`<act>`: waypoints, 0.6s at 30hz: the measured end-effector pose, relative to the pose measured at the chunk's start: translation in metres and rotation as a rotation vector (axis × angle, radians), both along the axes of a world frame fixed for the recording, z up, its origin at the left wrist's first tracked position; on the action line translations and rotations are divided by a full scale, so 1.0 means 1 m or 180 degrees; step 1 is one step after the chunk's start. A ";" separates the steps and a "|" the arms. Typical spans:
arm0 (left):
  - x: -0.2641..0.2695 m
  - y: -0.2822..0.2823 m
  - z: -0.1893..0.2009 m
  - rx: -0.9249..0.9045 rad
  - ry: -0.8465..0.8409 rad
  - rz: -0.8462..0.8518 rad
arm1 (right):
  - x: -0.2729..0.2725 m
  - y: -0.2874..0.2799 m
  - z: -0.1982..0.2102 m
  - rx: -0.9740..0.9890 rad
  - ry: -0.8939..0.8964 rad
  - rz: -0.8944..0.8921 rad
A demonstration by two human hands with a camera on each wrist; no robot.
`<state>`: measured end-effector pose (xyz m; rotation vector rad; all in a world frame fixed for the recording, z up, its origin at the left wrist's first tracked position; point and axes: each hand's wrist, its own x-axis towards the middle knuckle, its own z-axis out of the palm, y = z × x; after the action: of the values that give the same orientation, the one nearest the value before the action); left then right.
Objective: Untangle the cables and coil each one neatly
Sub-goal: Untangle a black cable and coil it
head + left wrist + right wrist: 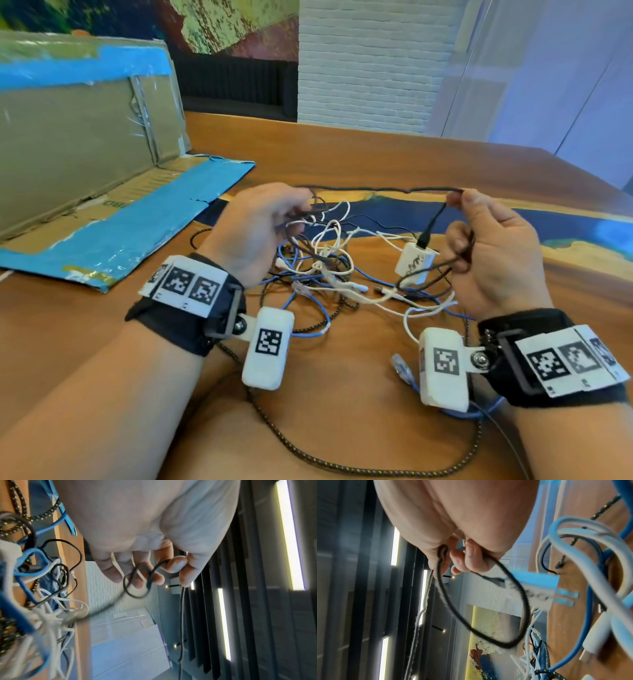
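Observation:
A thin black cable (376, 189) is stretched level between my two raised hands above the table. My left hand (270, 219) pinches one part of it between thumb and fingertips (176, 563), with a small loop of the black cable (135, 582) over its fingers. My right hand (489, 240) pinches the other part, and a black loop (488, 608) hangs from its curled fingers. The cable's black plug (424, 236) sits in a white charger block (412, 263). Under the hands lies a knot of white, blue and braided cables (325, 270).
A flattened cardboard box with blue tape (102, 192) lies at the left on the wooden table (376, 154). A dark braided cable (342, 462) curves along the near edge. A blue network cable's clear plug (400, 366) lies by my right wrist.

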<state>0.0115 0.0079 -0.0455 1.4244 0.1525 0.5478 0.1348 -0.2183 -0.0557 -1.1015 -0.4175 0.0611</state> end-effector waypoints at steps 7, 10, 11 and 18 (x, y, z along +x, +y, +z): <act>-0.001 0.019 0.008 -0.1180 -0.0525 0.0516 | 0.004 -0.003 -0.002 -0.0051 0.0187 -0.0106; -0.002 0.021 0.008 -0.1118 -0.0523 0.0456 | 0.005 -0.005 -0.002 -0.0040 0.0187 -0.0099; -0.002 0.021 0.008 -0.1124 -0.0534 0.0368 | 0.006 -0.007 -0.001 -0.0037 0.0167 -0.0080; 0.000 -0.003 0.002 -0.0544 0.0046 -0.0308 | -0.012 0.003 -0.002 -0.0942 -0.0612 0.0796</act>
<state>0.0119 0.0049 -0.0438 1.2627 0.1379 0.4347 0.1225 -0.2152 -0.0580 -1.3468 -0.7354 0.2449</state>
